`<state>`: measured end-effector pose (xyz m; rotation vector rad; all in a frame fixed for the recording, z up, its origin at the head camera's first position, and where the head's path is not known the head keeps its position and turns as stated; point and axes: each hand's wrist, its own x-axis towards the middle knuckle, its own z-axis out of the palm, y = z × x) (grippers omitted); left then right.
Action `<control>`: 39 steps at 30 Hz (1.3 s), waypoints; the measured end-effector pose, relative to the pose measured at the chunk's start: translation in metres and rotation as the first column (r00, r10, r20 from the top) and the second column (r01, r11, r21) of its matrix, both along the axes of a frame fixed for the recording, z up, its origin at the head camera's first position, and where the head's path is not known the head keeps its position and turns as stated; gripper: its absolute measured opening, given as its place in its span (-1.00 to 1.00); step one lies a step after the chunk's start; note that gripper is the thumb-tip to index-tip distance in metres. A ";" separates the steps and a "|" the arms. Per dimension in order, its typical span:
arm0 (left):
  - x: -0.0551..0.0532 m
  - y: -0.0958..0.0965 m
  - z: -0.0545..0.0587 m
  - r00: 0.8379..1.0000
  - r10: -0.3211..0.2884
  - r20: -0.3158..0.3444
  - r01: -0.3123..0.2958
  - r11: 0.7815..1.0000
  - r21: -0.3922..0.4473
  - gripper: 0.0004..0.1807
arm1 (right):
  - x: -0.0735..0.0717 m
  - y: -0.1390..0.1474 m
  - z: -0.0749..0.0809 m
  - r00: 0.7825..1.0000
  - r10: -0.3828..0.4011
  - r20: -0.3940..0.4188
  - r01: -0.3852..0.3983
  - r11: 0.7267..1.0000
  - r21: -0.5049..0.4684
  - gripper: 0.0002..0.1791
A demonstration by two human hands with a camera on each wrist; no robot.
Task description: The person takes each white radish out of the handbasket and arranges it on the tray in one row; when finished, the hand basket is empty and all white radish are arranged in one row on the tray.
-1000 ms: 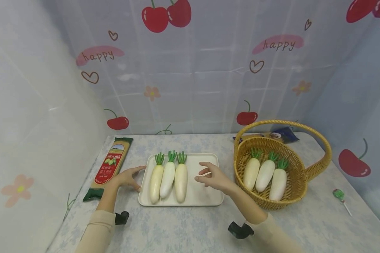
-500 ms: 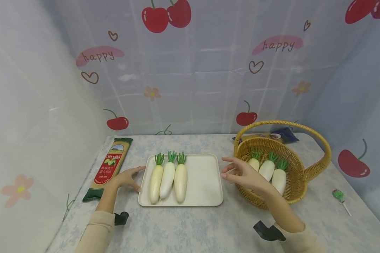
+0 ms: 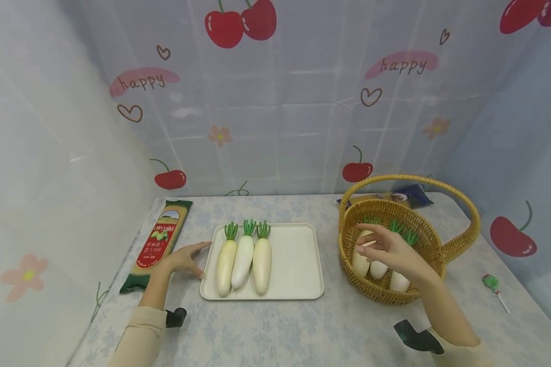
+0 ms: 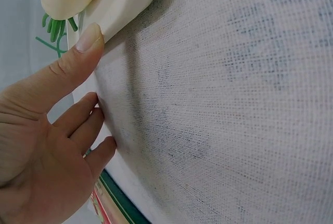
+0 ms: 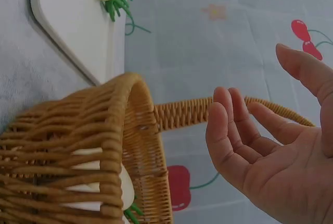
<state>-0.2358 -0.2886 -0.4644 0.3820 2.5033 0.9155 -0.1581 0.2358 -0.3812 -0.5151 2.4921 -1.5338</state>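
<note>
Three white radishes with green tops, one of them the middle radish (image 3: 243, 261), lie side by side on the left half of a white tray (image 3: 298, 262). At the tray's left edge my left hand (image 3: 182, 258) rests with fingers spread; in the left wrist view its thumb (image 4: 89, 39) is right at the rim. My right hand (image 3: 392, 251) hovers over the wicker basket (image 3: 381, 294), fingers loosely bent and holding nothing. Three more radishes, such as the left one (image 3: 360, 262), lie in the basket, partly hidden by that hand.
A green-ended pasta packet (image 3: 158, 244) lies left of the tray, beside my left forearm. Behind the basket is a blue-ended packet (image 3: 413, 196). The basket's tall handle (image 3: 406, 177) arches over it. A green lollipop (image 3: 491, 282) lies at the right.
My right hand has moved right, from above the tray's right half to above the basket. The left hand, tray, radishes and basket have stayed put.
</note>
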 end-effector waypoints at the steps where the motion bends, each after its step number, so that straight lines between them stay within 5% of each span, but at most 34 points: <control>1: 0.000 0.000 0.000 1.000 -0.006 -0.005 0.006 1.000 -0.004 0.12 | 0.000 0.004 -0.001 1.000 -0.012 -0.001 0.012 1.000 0.003 -0.35; 8: 0.002 0.006 0.001 0.998 0.054 0.015 -0.054 0.998 -0.035 0.12 | -0.003 0.025 -0.007 0.996 -0.091 -0.023 0.092 0.995 0.039 -0.34; 17: 0.001 0.005 -0.003 0.999 0.040 0.011 -0.040 0.998 -0.042 0.11 | -0.005 0.043 -0.016 0.983 -0.181 -0.034 0.183 0.978 0.102 -0.30; 25: 0.000 0.004 -0.003 0.999 0.038 0.010 -0.038 0.998 -0.045 0.11 | -0.008 0.051 -0.023 0.961 -0.274 0.031 0.264 0.949 0.173 -0.17; 39: 0.000 0.004 -0.003 0.999 0.036 -0.011 -0.037 0.998 -0.050 0.11 | -0.016 0.061 -0.032 0.938 -0.317 0.140 0.277 0.929 0.247 -0.04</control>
